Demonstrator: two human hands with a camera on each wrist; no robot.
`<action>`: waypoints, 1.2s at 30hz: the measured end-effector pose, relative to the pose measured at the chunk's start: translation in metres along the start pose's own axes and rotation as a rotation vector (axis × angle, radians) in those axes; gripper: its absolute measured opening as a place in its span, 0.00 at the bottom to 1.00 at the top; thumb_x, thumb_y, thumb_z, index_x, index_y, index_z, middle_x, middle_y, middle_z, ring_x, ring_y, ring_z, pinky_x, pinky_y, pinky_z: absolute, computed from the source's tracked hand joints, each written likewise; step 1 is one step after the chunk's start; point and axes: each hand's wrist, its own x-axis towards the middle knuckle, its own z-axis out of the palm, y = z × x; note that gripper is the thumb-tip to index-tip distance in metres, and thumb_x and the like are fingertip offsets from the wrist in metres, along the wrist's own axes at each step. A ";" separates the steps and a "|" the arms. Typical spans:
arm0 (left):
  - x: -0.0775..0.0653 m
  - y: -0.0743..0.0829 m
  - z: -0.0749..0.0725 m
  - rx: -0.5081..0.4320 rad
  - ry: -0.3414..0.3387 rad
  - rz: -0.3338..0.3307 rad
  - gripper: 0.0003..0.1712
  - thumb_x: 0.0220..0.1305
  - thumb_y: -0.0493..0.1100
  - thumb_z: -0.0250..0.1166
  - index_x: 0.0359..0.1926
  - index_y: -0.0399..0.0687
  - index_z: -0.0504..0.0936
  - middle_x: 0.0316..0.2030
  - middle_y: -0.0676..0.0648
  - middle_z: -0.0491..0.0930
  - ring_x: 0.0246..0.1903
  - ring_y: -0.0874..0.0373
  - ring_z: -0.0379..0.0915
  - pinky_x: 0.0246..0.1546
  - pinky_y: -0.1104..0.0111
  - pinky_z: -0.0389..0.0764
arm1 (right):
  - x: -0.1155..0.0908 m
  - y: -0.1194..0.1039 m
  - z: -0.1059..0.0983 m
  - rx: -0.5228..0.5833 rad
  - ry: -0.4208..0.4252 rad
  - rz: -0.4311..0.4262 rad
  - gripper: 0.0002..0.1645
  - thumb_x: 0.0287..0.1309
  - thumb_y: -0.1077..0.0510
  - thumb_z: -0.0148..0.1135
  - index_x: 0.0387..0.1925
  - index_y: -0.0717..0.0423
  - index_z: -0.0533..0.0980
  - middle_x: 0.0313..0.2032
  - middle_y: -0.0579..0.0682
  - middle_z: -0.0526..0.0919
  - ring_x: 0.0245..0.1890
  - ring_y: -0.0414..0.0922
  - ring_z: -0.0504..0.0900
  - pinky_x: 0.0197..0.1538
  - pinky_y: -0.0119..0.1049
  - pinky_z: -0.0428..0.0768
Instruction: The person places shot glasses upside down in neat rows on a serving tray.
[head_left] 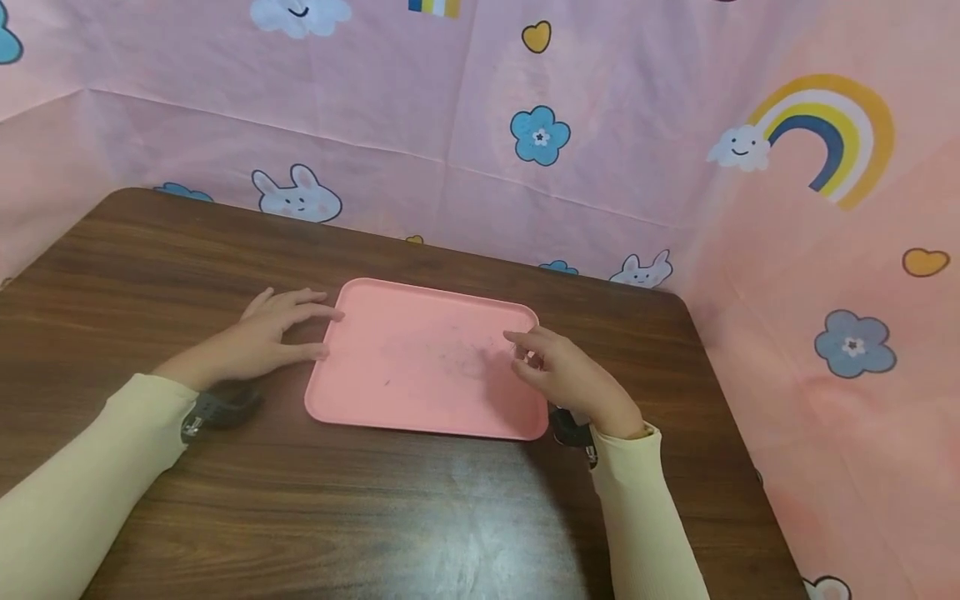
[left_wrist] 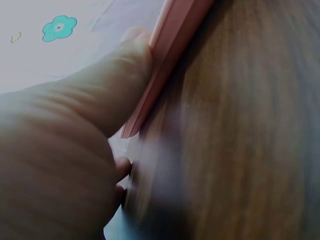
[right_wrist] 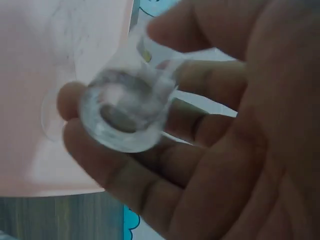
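The left hand (left_wrist: pixel 65 132) touches a pink tray (left_wrist: pixel 164 65).

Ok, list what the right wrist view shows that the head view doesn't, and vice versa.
Of the two, only the right wrist view plainly shows the clear, ring-ended piece in the right hand. Only the head view shows the left hand, pale sleeves and rainbow. Both show the right hand, pink tray, wooden table and patterned cloth.

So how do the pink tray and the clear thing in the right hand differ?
The pink tray is opaque; the clear thing is see-through. The tray is broad and flat; the clear thing is far smaller, with a ring-like end. The tray lies on the table; the right hand holds the clear thing. Both have rounded outlines.
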 end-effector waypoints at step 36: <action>0.003 -0.001 0.004 -0.010 0.071 -0.015 0.28 0.65 0.59 0.59 0.63 0.57 0.72 0.67 0.39 0.62 0.68 0.42 0.51 0.67 0.40 0.30 | -0.001 0.006 -0.010 -0.004 0.189 0.016 0.17 0.54 0.61 0.66 0.46 0.56 0.74 0.37 0.47 0.74 0.38 0.46 0.78 0.41 0.41 0.82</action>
